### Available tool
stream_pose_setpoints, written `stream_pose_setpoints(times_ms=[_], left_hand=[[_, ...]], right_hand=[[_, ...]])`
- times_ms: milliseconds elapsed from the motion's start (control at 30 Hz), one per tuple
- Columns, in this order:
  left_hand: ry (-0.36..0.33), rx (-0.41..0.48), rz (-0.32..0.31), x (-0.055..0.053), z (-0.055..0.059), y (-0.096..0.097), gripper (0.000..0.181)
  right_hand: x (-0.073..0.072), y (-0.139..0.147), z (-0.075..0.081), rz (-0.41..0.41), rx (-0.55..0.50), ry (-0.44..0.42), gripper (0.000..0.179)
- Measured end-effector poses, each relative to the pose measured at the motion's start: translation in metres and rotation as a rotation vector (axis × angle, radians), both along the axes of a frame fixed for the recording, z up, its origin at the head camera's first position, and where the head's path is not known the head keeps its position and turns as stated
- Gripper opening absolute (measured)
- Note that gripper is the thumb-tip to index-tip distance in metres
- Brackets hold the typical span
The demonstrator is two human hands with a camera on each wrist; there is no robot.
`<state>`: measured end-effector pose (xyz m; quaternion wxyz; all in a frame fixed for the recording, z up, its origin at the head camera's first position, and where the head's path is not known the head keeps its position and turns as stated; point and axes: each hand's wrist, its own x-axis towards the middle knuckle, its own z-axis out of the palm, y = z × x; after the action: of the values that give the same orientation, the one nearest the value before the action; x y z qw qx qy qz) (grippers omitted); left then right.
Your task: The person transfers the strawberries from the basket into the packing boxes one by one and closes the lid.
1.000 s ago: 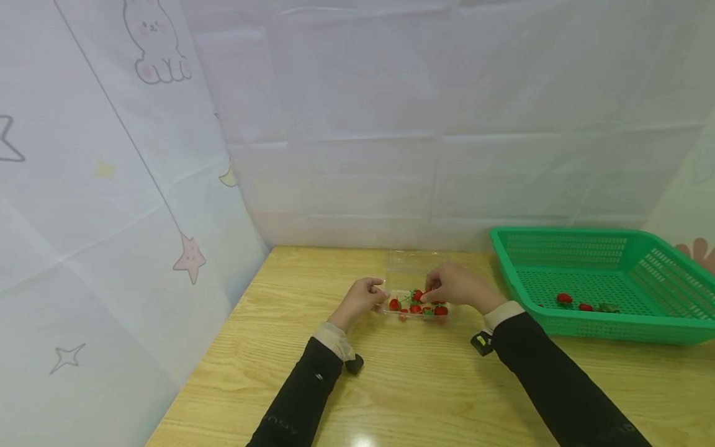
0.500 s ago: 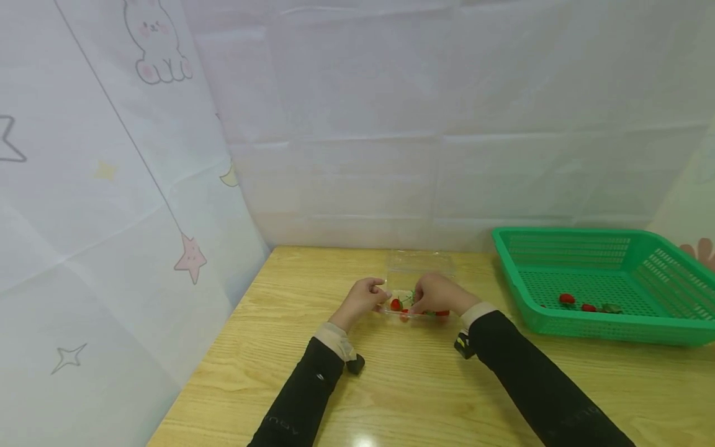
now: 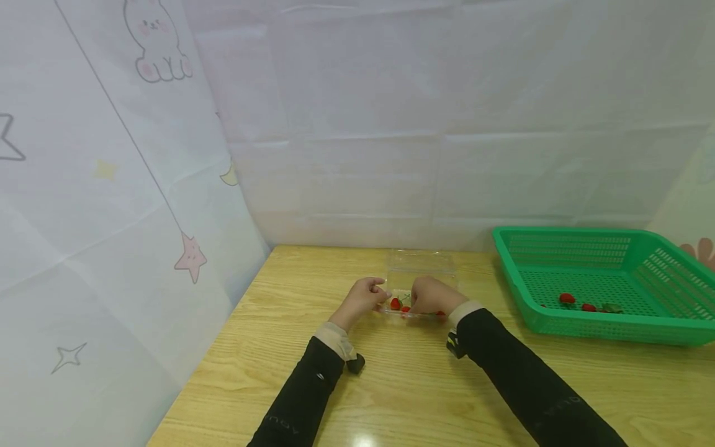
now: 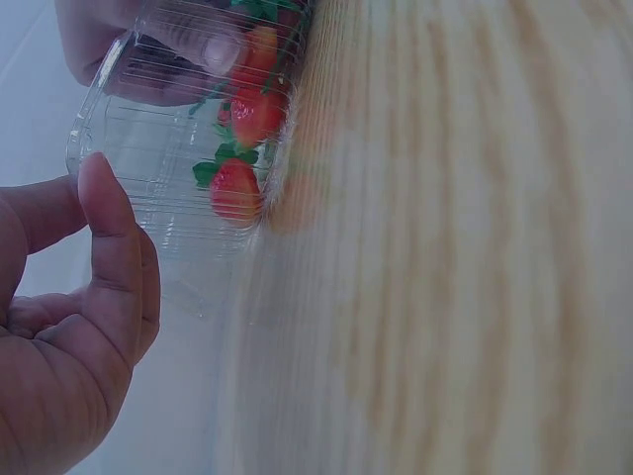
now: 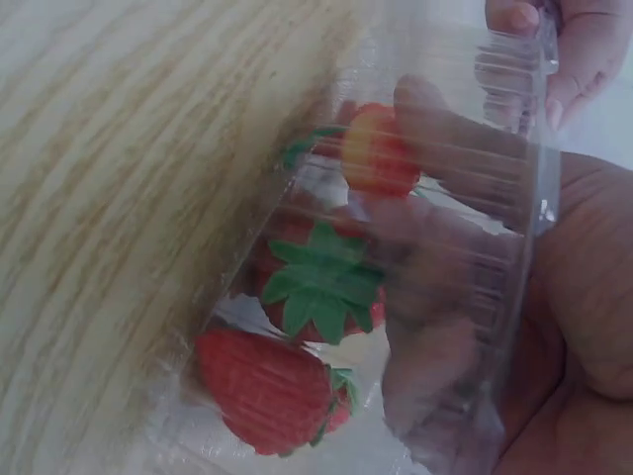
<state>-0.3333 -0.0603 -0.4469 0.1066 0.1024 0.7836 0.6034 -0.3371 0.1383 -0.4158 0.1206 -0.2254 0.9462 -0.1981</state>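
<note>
A clear plastic clamshell box (image 3: 422, 261) lies on the table with its lid raised at the back. My left hand (image 3: 363, 297) pinches its left rim between thumb and finger. Several strawberries with green leaves lie inside; one strawberry (image 4: 235, 190) sits near the left end. My right hand (image 3: 432, 296) reaches down into the box with curled fingers, its thumb against a strawberry (image 5: 374, 153) near the front wall. Seen through the clear wall, another strawberry (image 5: 267, 391) lies below its fingers in the right wrist view. The hand hides part of the box from above.
A green plastic basket (image 3: 581, 319) stands on the right, with a few strawberries (image 3: 566, 298) and leaves in it. The wooden table (image 3: 391, 397) extends toward the person. A pale printed cloth (image 3: 357, 155) hangs behind the table and at its left.
My right hand has moved left and down inside the box, from the strawberries on its right side toward the middle. The left hand has kept its place on the rim.
</note>
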Motion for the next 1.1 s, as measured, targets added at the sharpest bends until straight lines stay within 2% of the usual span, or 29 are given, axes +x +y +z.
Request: stream_pose_setpoints(times_ms=[400, 767, 933, 1100], left_hand=[[-0.006, 0.000, -0.002, 0.000, 0.001, 0.000, 0.050], [0.002, 0.008, 0.005, -0.002, -0.002, -0.001, 0.050], [0.004, 0.007, -0.002, -0.003, -0.004, -0.001, 0.052], [-0.001, 0.010, -0.011, -0.002, -0.001, -0.001, 0.052]], right_hand=[[0.001, -0.005, 0.001, -0.062, 0.102, -0.016, 0.033], [0.001, -0.002, 0.005, -0.042, 0.084, -0.033, 0.023], [0.006, 0.004, 0.017, -0.014, 0.071, -0.012, 0.022], [0.014, 0.023, 0.041, -0.024, 0.030, 0.041, 0.024]])
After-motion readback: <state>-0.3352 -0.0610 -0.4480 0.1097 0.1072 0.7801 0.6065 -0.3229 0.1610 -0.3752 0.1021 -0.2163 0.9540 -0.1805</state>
